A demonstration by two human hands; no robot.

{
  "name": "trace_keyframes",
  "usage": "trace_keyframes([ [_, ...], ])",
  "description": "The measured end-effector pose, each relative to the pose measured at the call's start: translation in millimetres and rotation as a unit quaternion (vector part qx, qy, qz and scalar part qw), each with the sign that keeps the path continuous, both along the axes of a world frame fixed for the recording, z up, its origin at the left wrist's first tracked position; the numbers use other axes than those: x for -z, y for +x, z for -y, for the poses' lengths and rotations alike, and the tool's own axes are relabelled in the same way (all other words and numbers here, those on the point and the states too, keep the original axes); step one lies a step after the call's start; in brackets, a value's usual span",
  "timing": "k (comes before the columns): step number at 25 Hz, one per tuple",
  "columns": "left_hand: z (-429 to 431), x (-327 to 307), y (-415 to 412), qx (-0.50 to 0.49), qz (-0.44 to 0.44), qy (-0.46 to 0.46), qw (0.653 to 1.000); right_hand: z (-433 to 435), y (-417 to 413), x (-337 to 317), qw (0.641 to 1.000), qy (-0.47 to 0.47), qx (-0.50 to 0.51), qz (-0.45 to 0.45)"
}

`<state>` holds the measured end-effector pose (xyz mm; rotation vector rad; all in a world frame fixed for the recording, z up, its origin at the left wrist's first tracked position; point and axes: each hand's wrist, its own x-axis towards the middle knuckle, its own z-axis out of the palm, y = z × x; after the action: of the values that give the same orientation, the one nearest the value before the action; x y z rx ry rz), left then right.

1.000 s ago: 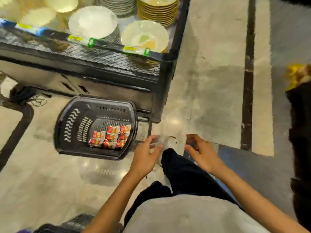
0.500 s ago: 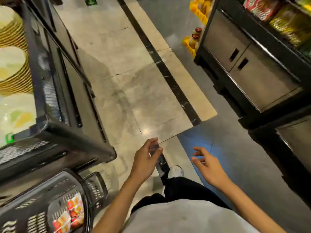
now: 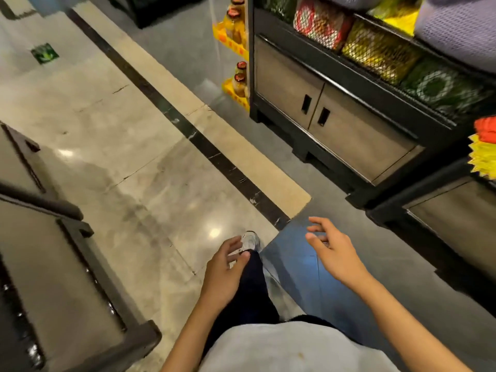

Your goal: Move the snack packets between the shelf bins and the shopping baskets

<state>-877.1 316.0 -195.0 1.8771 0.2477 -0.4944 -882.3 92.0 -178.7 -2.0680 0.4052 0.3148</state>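
My left hand [image 3: 225, 269] hangs over my dark trouser leg with loose fingers and holds nothing. My right hand [image 3: 334, 251] floats over the grey floor, fingers spread and relaxed, empty as well. At the upper right stands a black shelf unit [image 3: 335, 108] with mesh-fronted bins of snack packets: red ones [image 3: 320, 25], yellow ones [image 3: 375, 51] and green ones [image 3: 442, 87]. More yellow and red packets [image 3: 484, 154] show at the right edge. No shopping basket is in view.
A black display unit [image 3: 53, 277] fills the lower left. A yellow rack with bottles [image 3: 236, 52] hangs on the far end of the shelf unit. Open tiled floor with a dark stripe [image 3: 214, 154] runs between the two units.
The view has swung right, away from the plate shelf and the basket of packets, which have left the frame. The snack shelf on the right is now nearer. Both hands stay empty.
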Motion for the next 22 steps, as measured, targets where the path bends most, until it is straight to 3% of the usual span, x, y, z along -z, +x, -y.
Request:
trace_keyframes([
  [5, 47, -15, 157, 0.13, 0.022, 0.0, 0.991, 25, 94, -7, 0.992, 0.011, 0.121, 0.014],
  [14, 225, -52, 374, 0.391, 0.104, -0.038, 0.914, 121, 202, -26, 0.927, 0.022, 0.362, 0.095],
  [22, 401, -130, 470, 0.375, 0.217, -0.162, 0.886, 279, 301, -121, 0.874, -0.077, 0.387, 0.284],
])
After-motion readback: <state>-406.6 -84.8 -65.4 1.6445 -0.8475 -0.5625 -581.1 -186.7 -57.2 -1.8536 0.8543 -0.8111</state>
